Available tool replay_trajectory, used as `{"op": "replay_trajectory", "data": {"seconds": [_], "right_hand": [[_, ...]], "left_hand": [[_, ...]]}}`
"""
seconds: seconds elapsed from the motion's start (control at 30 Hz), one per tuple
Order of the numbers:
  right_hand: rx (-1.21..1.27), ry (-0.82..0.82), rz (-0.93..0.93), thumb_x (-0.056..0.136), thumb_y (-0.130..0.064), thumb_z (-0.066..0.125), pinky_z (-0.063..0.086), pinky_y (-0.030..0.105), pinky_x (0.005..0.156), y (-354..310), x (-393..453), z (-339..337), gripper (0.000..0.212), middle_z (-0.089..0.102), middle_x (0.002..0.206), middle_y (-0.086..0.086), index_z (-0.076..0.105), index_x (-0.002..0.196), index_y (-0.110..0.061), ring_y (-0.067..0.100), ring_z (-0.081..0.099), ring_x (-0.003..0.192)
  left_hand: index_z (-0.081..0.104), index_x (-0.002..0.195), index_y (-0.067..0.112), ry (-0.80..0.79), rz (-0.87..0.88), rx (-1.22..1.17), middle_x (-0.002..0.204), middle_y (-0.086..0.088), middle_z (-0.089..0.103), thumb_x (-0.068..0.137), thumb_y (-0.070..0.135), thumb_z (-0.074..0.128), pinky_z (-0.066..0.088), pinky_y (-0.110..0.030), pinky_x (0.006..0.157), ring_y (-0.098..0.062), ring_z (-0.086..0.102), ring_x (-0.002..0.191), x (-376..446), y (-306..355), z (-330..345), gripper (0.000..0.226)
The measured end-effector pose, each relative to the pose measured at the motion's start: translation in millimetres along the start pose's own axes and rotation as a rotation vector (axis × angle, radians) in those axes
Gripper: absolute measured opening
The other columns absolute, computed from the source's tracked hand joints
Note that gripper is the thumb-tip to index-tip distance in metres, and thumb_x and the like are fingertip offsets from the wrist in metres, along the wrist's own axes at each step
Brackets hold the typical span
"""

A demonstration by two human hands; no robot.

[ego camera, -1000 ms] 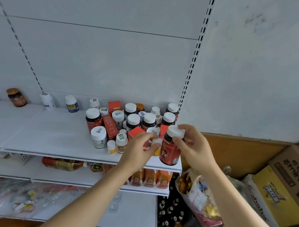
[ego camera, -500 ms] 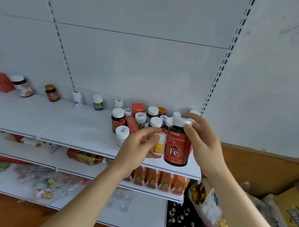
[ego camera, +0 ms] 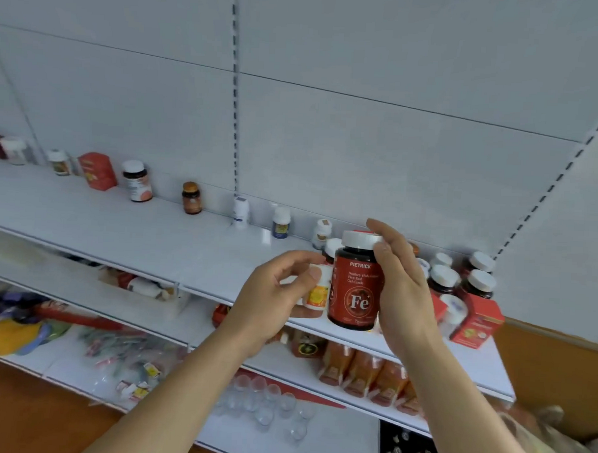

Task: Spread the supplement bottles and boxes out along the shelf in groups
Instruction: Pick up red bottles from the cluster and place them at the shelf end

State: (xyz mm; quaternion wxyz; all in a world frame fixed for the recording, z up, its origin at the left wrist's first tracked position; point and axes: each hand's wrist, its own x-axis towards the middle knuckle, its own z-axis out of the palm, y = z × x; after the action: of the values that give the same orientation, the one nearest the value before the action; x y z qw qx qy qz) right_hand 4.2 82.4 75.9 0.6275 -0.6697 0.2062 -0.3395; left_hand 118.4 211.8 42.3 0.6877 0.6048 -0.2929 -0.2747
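My right hand [ego camera: 402, 289] grips a dark bottle with a red "Fe" label and white cap [ego camera: 356, 287], held upright in front of the white shelf [ego camera: 153, 233]. My left hand [ego camera: 274, 297] holds a small white bottle with a yellow label [ego camera: 317, 290] right beside it. A cluster of dark white-capped bottles [ego camera: 460, 278] and a red box [ego camera: 476, 323] crowds the shelf's right end, partly hidden by my right hand. Single bottles stand apart along the back edge: a white one [ego camera: 240, 211], a blue-labelled one [ego camera: 280, 222], a brown one [ego camera: 191, 197].
Farther left on the shelf stand a white-capped bottle [ego camera: 137, 181], a red box [ego camera: 98, 170] and more jars [ego camera: 59, 162]. The lower shelf holds orange packets [ego camera: 366, 371]; clear cups [ego camera: 265, 406] and bagged goods [ego camera: 127, 362] lie below. The wooden floor [ego camera: 26, 406] is at bottom left.
The view has swung left, showing more of the shelf's left side. Both hands have lifted their bottles away from the cluster and carried them leftward.
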Motion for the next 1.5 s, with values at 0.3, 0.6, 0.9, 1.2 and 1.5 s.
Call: {"op": "replay_trajectory", "data": {"seconds": [0.3,0.6,0.9,1.2,1.5], "right_hand": [[0.021,-0.082,0.004,0.096,-0.031,0.06,0.06,0.042,0.084,9.4,27.5,138.3,0.018,0.073,0.103,-0.001,0.063,0.112,-0.037,0.018,0.071,0.095],[0.083,-0.238,0.01,0.095,-0.025,0.062,0.061,0.036,0.077,24.7,115.3,265.7,0.013,0.074,0.1,-0.001,0.064,0.108,-0.029,0.018,0.072,0.092],[0.093,-0.436,-0.017,0.093,-0.021,0.064,0.058,0.023,0.068,30.5,179.1,421.3,0.013,0.074,0.099,-0.004,0.066,0.104,-0.028,0.011,0.072,0.09],[0.024,-0.496,-0.088,0.091,-0.026,0.067,0.057,0.033,0.08,36.7,188.0,607.7,0.012,0.074,0.103,-0.004,0.069,0.098,-0.035,0.015,0.07,0.097],[-0.036,-0.528,-0.123,0.087,-0.021,0.072,0.054,0.028,0.082,32.9,187.4,778.7,0.014,0.075,0.097,-0.011,0.068,0.098,-0.029,0.01,0.069,0.095]], "left_hand": [[0.073,0.103,0.035,0.114,0.009,0.056,0.114,-0.004,0.066,0.097,0.021,0.061,0.06,-0.034,0.071,-0.022,0.072,0.092,10.7,8.0,-134.1,0.019],[0.071,0.108,0.029,0.252,0.0,0.106,0.111,0.001,0.072,0.096,0.022,0.062,0.06,-0.035,0.082,-0.019,0.072,0.094,69.5,25.8,-264.7,0.017],[0.073,0.106,0.025,0.456,0.029,0.13,0.101,0.001,0.075,0.093,0.016,0.064,0.055,-0.022,0.072,-0.015,0.07,0.088,93.8,48.0,-407.4,0.018],[0.074,0.103,0.027,0.516,0.047,0.126,0.106,-0.008,0.074,0.092,0.015,0.067,0.056,-0.025,0.073,-0.024,0.071,0.092,86.7,62.3,-592.2,0.017],[0.073,0.106,0.024,0.512,0.009,0.21,0.102,-0.011,0.072,0.091,0.016,0.069,0.06,-0.035,0.082,-0.028,0.07,0.092,73.7,92.3,-770.4,0.018]]}}
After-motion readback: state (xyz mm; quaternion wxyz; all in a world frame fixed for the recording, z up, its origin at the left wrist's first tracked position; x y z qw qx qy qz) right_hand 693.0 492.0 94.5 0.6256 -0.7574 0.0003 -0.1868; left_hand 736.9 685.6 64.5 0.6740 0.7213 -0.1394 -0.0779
